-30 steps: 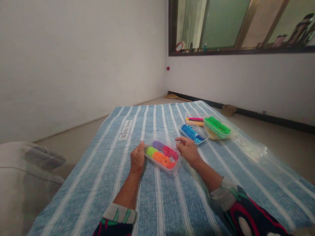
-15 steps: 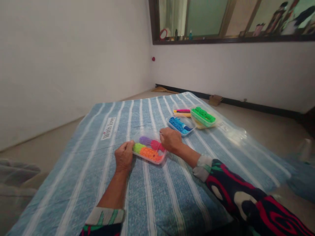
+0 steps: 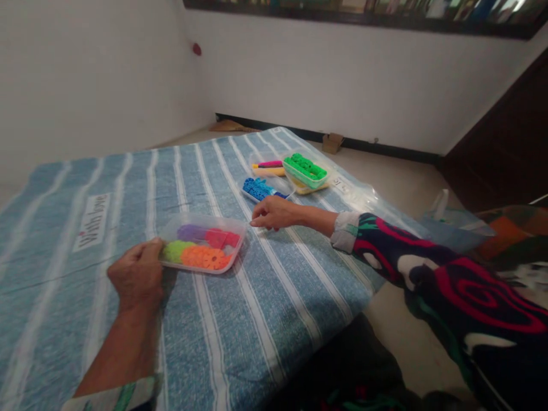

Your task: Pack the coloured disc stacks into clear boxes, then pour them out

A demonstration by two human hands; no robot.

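Observation:
My left hand [image 3: 139, 271] grips the left end of a clear plastic container [image 3: 238, 251], thumb on its rim. Inside lie orange pieces [image 3: 205, 258], lime green pieces [image 3: 177, 251], a purple piece [image 3: 191, 232] and red-pink pieces [image 3: 225, 237]; their exact kind is unclear. Just right of this container, not touching it, is my right hand [image 3: 274, 213], its fingers loosely bent and slightly parted, with nothing visible in them. Close behind that hand sits another clear container with blue pieces [image 3: 257, 188], partly covered by the hand.
Farther back on the striped cloth [image 3: 274, 274] stands a container of bright green pieces [image 3: 305, 166]. Beside it are pink and yellow items [image 3: 269, 165] in a clear tray. Crumpled clear plastic [image 3: 362, 198] lies near the cloth's right edge. Walls [image 3: 321, 74] rise behind.
My right hand has let go of the container's right side and moved away from it. My left hand stays on the container. The view has turned right and downward.

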